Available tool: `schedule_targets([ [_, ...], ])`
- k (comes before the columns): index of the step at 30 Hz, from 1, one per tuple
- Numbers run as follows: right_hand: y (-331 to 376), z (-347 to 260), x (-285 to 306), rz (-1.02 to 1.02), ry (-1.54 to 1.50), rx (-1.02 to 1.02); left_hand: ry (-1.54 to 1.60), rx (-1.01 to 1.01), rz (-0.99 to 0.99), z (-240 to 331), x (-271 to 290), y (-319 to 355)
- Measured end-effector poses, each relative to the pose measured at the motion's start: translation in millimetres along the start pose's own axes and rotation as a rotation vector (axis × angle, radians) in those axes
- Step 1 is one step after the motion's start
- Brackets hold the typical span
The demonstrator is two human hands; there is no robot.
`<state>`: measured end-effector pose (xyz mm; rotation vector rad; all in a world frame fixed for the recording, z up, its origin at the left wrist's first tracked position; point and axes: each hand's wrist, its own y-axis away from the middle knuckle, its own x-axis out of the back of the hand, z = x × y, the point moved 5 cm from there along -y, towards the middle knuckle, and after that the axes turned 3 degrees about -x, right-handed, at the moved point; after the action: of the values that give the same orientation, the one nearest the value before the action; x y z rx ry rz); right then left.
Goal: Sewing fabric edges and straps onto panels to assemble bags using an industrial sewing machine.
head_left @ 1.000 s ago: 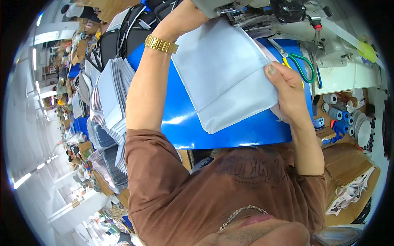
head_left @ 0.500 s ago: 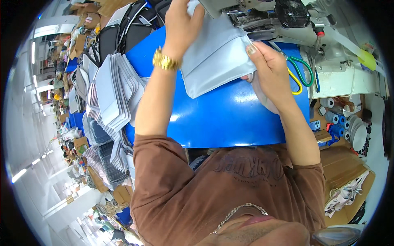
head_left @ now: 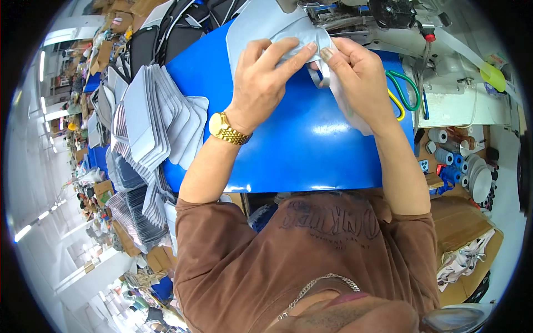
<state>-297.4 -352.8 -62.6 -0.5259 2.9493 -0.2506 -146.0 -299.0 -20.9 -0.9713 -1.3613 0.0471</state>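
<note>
Your left hand (head_left: 265, 83) lies flat on the grey fabric piece (head_left: 261, 25), fingers stretched out and pressing its folded edge onto the blue table (head_left: 300, 144). Your right hand (head_left: 355, 75) pinches the same edge from the other side, fingertips closed on a narrow grey strip (head_left: 317, 75) that loops down between your 2 hands. The piece sits at the far edge of the table, right up against the sewing machine (head_left: 388, 22); whether it is already under the needle you cannot tell from here, since your hands and the machine head cover that spot.

Judging by how things lie, this piece is being lined up at the machine and its seam is not yet run. To your left, a fanned stack of grey cut pieces (head_left: 155, 119) rests on the table's edge, with more bundles below it.

On your right, green-handled scissors (head_left: 408, 91) lie beside the machine base. Lower down stand blue and white thread spools (head_left: 452, 158) in a cluster, and a brown cardboard box (head_left: 461, 222) sits below them.
</note>
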Motion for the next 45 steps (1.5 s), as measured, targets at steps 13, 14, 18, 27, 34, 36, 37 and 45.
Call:
schedule_targets([
  [13,-3.0,-5.5,4.3,0.098,0.309,-0.035,-0.170,0.022,-0.223,20.1,21.5,-45.7],
  [14,-3.0,-6.0,3.9,0.100,0.350,-0.021,-0.183,0.089,-0.265,25.5,20.7,-50.3],
  [18,-3.1,-7.3,6.5,0.110,0.427,0.048,-0.191,0.190,-0.361,40.9,14.9,-69.0],
  [27,-0.2,11.3,22.0,-0.057,0.087,-0.026,0.291,0.274,-0.233,63.4,17.5,8.7],
  [34,-1.5,17.2,21.0,-0.101,0.012,0.004,0.278,0.046,-0.131,95.8,24.0,47.5],
  [36,-2.3,16.4,18.9,-0.124,0.000,0.015,0.257,0.026,-0.156,94.7,35.2,37.0],
  [37,-2.5,16.2,18.1,-0.124,-0.021,0.010,0.229,0.013,-0.228,94.0,39.1,31.5],
  [45,-0.6,8.3,11.1,-0.092,-0.040,-0.024,0.194,-0.040,-0.292,53.4,51.7,-6.7],
])
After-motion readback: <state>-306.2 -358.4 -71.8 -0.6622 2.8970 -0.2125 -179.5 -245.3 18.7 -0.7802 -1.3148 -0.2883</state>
